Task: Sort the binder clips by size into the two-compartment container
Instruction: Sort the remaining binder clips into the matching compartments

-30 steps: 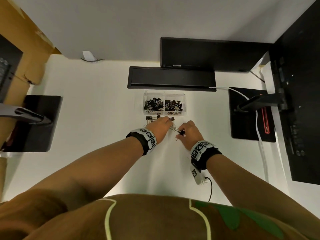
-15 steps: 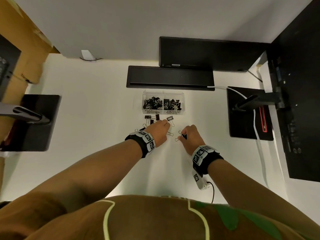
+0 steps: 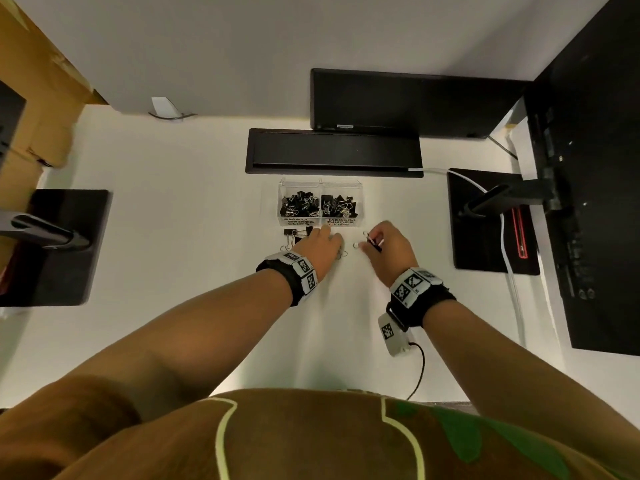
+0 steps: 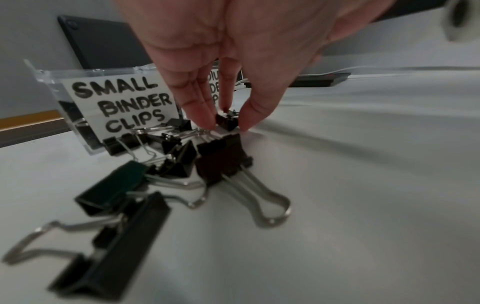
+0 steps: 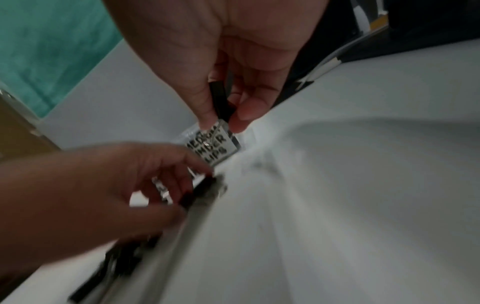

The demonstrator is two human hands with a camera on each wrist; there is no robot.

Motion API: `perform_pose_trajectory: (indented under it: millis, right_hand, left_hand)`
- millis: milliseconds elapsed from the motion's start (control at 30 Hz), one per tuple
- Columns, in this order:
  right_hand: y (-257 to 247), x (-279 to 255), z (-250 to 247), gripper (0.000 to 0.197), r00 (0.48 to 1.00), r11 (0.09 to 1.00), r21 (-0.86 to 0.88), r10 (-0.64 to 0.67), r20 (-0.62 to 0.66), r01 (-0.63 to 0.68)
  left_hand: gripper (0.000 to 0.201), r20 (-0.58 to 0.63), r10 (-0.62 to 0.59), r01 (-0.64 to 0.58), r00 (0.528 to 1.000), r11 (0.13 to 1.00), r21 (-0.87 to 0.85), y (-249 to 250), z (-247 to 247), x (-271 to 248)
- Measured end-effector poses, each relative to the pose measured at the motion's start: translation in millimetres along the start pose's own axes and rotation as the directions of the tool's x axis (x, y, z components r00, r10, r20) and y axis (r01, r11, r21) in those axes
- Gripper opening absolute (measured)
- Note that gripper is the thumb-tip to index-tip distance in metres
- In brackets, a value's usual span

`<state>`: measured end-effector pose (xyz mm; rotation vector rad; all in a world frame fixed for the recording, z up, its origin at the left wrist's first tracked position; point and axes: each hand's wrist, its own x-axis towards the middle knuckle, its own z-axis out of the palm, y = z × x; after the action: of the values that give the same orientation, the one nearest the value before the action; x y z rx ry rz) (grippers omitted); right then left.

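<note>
A clear two-compartment container (image 3: 320, 221) stands on the white desk, labelled small on the left half and medium on the right, both holding black clips. Several loose black binder clips (image 4: 124, 186) lie in front of its small side. My left hand (image 3: 323, 242) reaches into that pile; in the left wrist view its fingertips (image 4: 206, 121) pinch a small black clip (image 4: 228, 121) just above the desk. My right hand (image 3: 386, 245) is lifted a little to the right and pinches a black binder clip (image 5: 220, 98) by its body, its wire handle (image 3: 366, 234) pointing toward the medium compartment.
A long black tray (image 3: 334, 152) lies just behind the container. Black monitor bases sit at the left (image 3: 57, 247) and right (image 3: 491, 221), with a white cable (image 3: 509, 258) along the right one. A wrist camera cable (image 3: 417, 368) trails near the front edge.
My right hand has lifted its clip off the desk and moved it toward the container. My left hand shifted forward and left into the loose pile and pinched a small clip.
</note>
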<state>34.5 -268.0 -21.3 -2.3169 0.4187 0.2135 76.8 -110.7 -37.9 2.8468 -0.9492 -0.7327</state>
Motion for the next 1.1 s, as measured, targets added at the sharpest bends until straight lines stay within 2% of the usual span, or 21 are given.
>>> perform_pose_trajectory:
  millis: [67, 167, 300, 400, 500, 567, 667, 733, 800, 867, 967, 1100]
  right_hand:
    - [-16, 16, -8, 0.014, 0.999, 1.000, 0.011, -0.022, -0.040, 0.022]
    - [-39, 39, -14, 0.014, 0.994, 0.997, 0.016, -0.076, -0.075, 0.078]
    - [-58, 57, -11, 0.023, 0.990, 0.990, -0.048, -0.132, -0.043, 0.130]
    - [-64, 54, 1, 0.017, 0.977, 0.972, -0.101, -0.212, 0.003, 0.211]
    - [-64, 46, 19, 0.019, 0.944, 0.938, -0.154, -0.283, 0.171, 0.309]
    - [-60, 40, 30, 0.025, 0.895, 0.905, -0.188, -0.309, 0.323, 0.380]
    - [-56, 36, 42, 0.042, 0.817, 0.854, -0.240, -0.303, 0.490, 0.461]
    - [-52, 36, 49, 0.056, 0.798, 0.823, -0.300, -0.272, 0.537, 0.482]
    - [-46, 35, 55, 0.066, 0.795, 0.804, -0.331, -0.263, 0.547, 0.494]
    - [-39, 34, 59, 0.065, 0.804, 0.796, -0.338, -0.284, 0.523, 0.502]
    - [-31, 31, 58, 0.048, 0.841, 0.805, -0.349, -0.308, 0.445, 0.479]
    - [-18, 23, 53, 0.032, 0.891, 0.835, -0.387, -0.239, 0.385, 0.392]
  left_hand:
    - [0.045, 0.000, -0.012, 0.012, 1.000, 1.000, -0.021, 0, 1, -4]
    - [0.046, 0.015, -0.025, 0.026, 1.000, 0.999, -0.040, -1, 3, -11]
    - [0.046, 0.023, -0.042, 0.044, 0.999, 0.995, -0.087, 2, 6, -19]
    - [0.042, 0.025, -0.040, 0.042, 0.999, 0.995, -0.091, 2, 9, -27]
    - [0.042, 0.022, 0.003, -0.002, 1.000, 0.998, -0.057, -2, 11, -35]
    - [0.046, 0.037, 0.014, -0.013, 0.999, 1.000, -0.024, -3, 11, -41]
    - [0.058, 0.065, 0.024, -0.023, 0.998, 1.000, -0.003, -5, 13, -47]
    - [0.058, 0.079, 0.030, -0.030, 0.996, 0.999, 0.009, -7, 15, -53]
    - [0.055, 0.087, 0.043, -0.045, 0.995, 0.999, 0.025, -9, 19, -57]
    - [0.050, 0.085, 0.052, -0.054, 0.995, 0.998, 0.030, -11, 21, -60]
    - [0.048, 0.070, 0.048, -0.049, 0.996, 0.999, 0.012, -13, 22, -61]
    - [0.047, 0.061, 0.062, -0.061, 0.996, 0.998, -0.011, -14, 24, -61]
